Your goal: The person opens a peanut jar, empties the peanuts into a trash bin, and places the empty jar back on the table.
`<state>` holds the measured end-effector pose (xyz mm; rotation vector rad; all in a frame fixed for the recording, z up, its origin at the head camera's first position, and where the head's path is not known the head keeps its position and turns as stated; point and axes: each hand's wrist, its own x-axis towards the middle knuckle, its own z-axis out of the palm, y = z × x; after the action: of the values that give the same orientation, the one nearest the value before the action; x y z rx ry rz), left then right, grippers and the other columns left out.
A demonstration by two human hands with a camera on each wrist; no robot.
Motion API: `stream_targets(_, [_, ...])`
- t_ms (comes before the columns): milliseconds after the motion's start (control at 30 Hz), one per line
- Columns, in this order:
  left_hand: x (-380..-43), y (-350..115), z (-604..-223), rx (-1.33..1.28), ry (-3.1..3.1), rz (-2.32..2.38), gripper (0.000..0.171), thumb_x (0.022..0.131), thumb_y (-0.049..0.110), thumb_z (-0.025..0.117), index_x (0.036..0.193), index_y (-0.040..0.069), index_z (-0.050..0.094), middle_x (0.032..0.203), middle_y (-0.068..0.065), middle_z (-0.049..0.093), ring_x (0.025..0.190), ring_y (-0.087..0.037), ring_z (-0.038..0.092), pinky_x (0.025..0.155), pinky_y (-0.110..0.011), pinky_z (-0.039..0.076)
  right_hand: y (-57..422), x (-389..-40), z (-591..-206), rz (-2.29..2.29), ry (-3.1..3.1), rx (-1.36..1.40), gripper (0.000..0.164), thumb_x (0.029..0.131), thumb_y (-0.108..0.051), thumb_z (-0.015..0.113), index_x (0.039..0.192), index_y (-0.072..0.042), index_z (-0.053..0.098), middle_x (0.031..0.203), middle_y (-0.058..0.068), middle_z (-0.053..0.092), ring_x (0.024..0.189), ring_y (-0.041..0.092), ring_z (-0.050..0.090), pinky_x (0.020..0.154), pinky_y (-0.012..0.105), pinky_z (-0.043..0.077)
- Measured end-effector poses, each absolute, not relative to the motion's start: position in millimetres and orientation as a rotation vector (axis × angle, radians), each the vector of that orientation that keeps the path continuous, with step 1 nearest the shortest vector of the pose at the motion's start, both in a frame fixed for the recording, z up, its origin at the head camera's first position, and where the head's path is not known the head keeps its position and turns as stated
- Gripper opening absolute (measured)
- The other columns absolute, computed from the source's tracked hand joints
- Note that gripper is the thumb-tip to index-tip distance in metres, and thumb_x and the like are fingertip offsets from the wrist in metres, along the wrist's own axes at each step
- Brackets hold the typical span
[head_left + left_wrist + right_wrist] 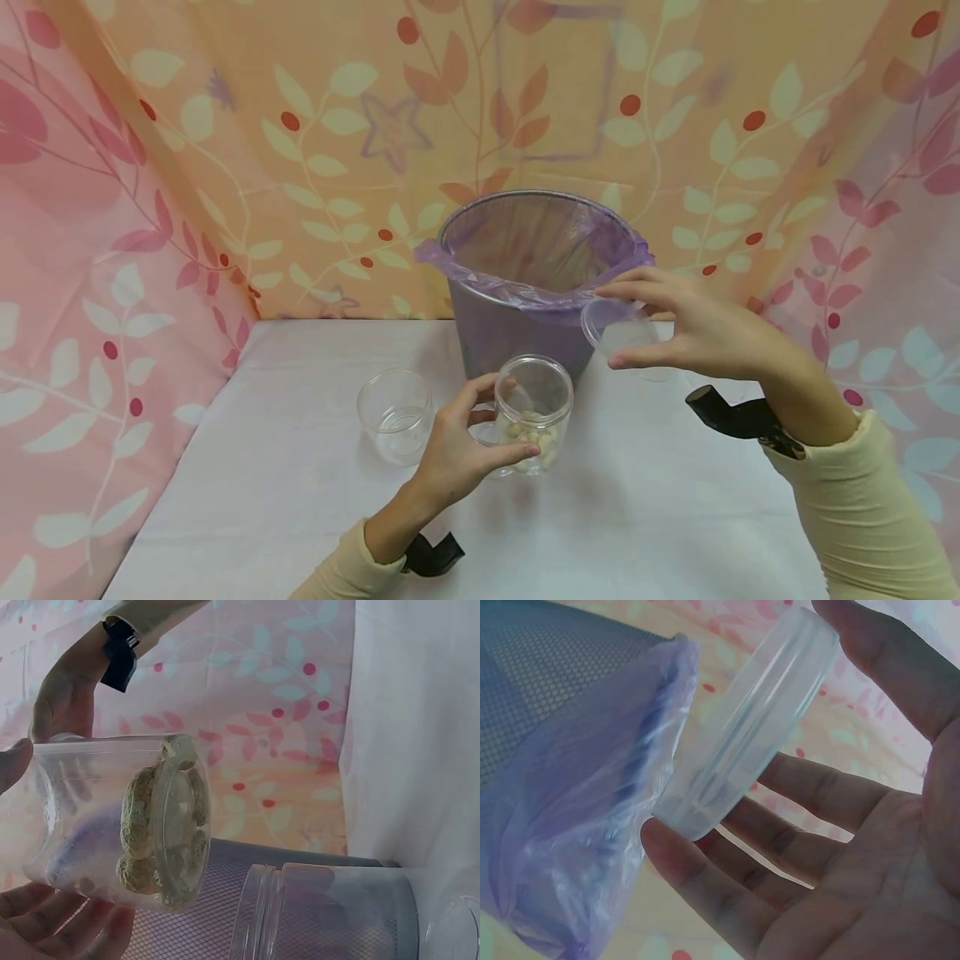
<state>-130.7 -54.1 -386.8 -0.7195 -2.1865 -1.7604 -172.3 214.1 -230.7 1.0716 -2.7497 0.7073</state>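
My left hand (pixel 453 454) grips a clear plastic jar (pixel 534 387), thumb on one side and fingers on the other. The jar's mouth is uncovered, and peanuts (pixel 137 814) in their shells lie at its bottom. Between thumb and fingertips, my right hand (pixel 701 329) pinches a clear round lid (pixel 754 724), tilted and held apart from the jar. That lid is close to the purple bag (pixel 585 840) that lines a mesh bin (pixel 491 333). The inside bottom of the bin is hidden.
An uncovered clear jar (pixel 395 412) stands on the white cloth (pixel 300 500) at the left. Another clear jar (pixel 337 907) is partly hidden behind the held one. Something clear (pixel 660 371) lies behind my right hand. Patterned curtains (pixel 315 167) hang around the table.
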Motion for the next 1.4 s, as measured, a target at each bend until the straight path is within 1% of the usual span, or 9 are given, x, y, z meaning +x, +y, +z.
stream_targets(133, [-131.3, -54.8, -387.7, -0.725, -2.172, -1.758, 0.074, 0.065, 0.014, 0.091, 0.129, 0.009, 0.055, 0.123, -0.01, 0.064, 0.109, -0.033, 0.061, 0.086, -0.032, 0.056, 219.0, -172.9, -232.6, 0.708, -2.757, 1.027, 0.067, 0.075, -0.027, 0.085, 0.134, -0.013, 0.057, 0.123, 0.0, 0.059, 0.103, 0.021, 0.058, 0.084, 0.039, 0.052])
stream_targets(233, [-131.5, -55.2, -387.9, -0.727, -2.167, -1.754, 0.074, 0.065, 0.014, 0.091, 0.129, 0.009, 0.055, 0.122, -0.006, 0.065, 0.108, -0.026, 0.062, 0.086, -0.031, 0.056, 225.8, -174.2, -236.7, 0.681, -2.746, 1.017, 0.067, 0.075, -0.027, 0.084, 0.135, -0.013, 0.057, 0.124, 0.001, 0.059, 0.102, 0.02, 0.06, 0.082, 0.03, 0.051])
stream_targets(367, [-131.2, -56.1, -387.6, -0.725, -2.17, -1.749, 0.074, 0.064, 0.014, 0.091, 0.129, 0.008, 0.055, 0.122, -0.005, 0.065, 0.108, -0.019, 0.061, 0.085, -0.03, 0.056, 235.5, -176.1, -242.1, 0.665, -2.737, 0.966, 0.068, 0.074, -0.028, 0.085, 0.135, -0.014, 0.058, 0.125, 0.004, 0.059, 0.099, 0.021, 0.062, 0.08, 0.024, 0.05])
stream_targets(467, [-131.1, -56.6, -388.6, -0.722, -2.17, -1.748, 0.074, 0.064, 0.014, 0.091, 0.129, 0.006, 0.055, 0.122, -0.005, 0.065, 0.108, -0.023, 0.062, 0.085, -0.031, 0.056, 242.3, -177.6, -246.5, 0.671, -2.73, 0.922, 0.067, 0.073, -0.026, 0.086, 0.134, -0.016, 0.059, 0.124, 0.003, 0.06, 0.096, 0.015, 0.062, 0.079, 0.02, 0.049])
stream_targets(667, [-131.3, -56.0, -389.7, -0.736, -2.159, -1.755, 0.075, 0.065, 0.013, 0.091, 0.129, 0.004, 0.054, 0.122, -0.006, 0.065, 0.108, -0.034, 0.061, 0.085, -0.03, 0.056, 253.4, -180.7, -256.2, 0.777, -2.686, 0.935, 0.064, 0.073, -0.015, 0.086, 0.132, -0.011, 0.06, 0.125, 0.002, 0.059, 0.096, -0.004, 0.057, 0.083, 0.007, 0.045])
stream_targets(833, [-131.5, -55.3, -389.9, -0.738, -2.161, -1.755, 0.075, 0.065, 0.014, 0.091, 0.13, 0.006, 0.054, 0.121, -0.006, 0.065, 0.108, -0.033, 0.061, 0.085, -0.029, 0.056, 260.7, -182.6, -264.6, 0.845, -2.7, 0.89, 0.066, 0.073, -0.014, 0.086, 0.133, -0.014, 0.059, 0.125, 0.0, 0.055, 0.095, -0.009, 0.055, 0.083, 0.005, 0.044])
stream_targets(967, [-132.0, -55.4, -390.0, -0.736, -2.162, -1.757, 0.075, 0.065, 0.014, 0.091, 0.13, 0.009, 0.054, 0.122, -0.005, 0.065, 0.108, -0.033, 0.061, 0.086, -0.03, 0.056, 264.5, -184.5, -270.7, 0.879, -2.758, 0.818, 0.066, 0.074, -0.017, 0.085, 0.134, -0.015, 0.058, 0.129, 0.005, 0.055, 0.096, -0.011, 0.053, 0.083, 0.004, 0.042])
stream_targets(1133, [-132.7, -55.9, -391.5, -0.742, -2.149, -1.76, 0.074, 0.065, 0.014, 0.091, 0.129, 0.008, 0.055, 0.122, -0.006, 0.065, 0.108, -0.034, 0.061, 0.085, -0.029, 0.057, 268.3, -187.7, -280.3, 0.891, -2.781, 0.801, 0.065, 0.074, -0.018, 0.085, 0.133, -0.008, 0.058, 0.132, 0.015, 0.057, 0.099, -0.016, 0.048, 0.084, 0.001, 0.04])
stream_targets(1400, [-132.9, -57.8, -392.0, -0.731, -2.15, -1.766, 0.073, 0.065, 0.014, 0.091, 0.129, 0.007, 0.055, 0.122, -0.006, 0.065, 0.107, -0.034, 0.061, 0.086, -0.029, 0.057, 274.5, -198.0, -298.1, 0.887, -2.774, 0.776, 0.066, 0.074, -0.018, 0.085, 0.132, -0.005, 0.058, 0.131, 0.013, 0.056, 0.098, -0.015, 0.046, 0.082, 0.001, 0.042])
